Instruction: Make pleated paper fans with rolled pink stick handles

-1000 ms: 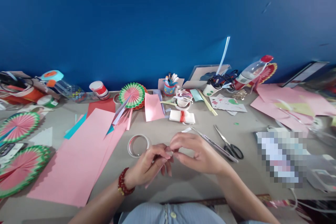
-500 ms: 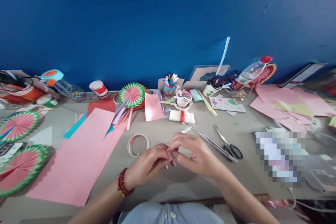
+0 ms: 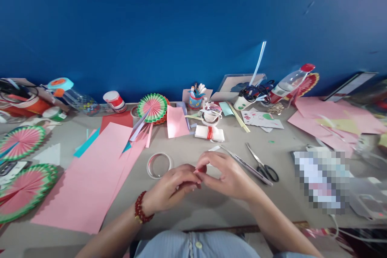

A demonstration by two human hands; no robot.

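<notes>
My left hand, with a red bead bracelet on its wrist, meets my right hand above the desk. Fingertips of both hands pinch a small pink piece, which looks like paper and is mostly hidden by the fingers. A roll of tape lies flat just beyond my left hand. To the right of my right hand are a closed utility knife and black-handled scissors. A white bundle tied with red string rests ahead of the hands.
Large pink paper sheets cover the left side, beside green-edged pink paper fans. Another fan stands near the blue wall. A pen cup, a bottle and a blurred-out device occupy the back and right.
The fingers have shifted slightly around the small pink piece, and less of it shows. Both hands stay in nearly the same spot; the desk items have not moved.
</notes>
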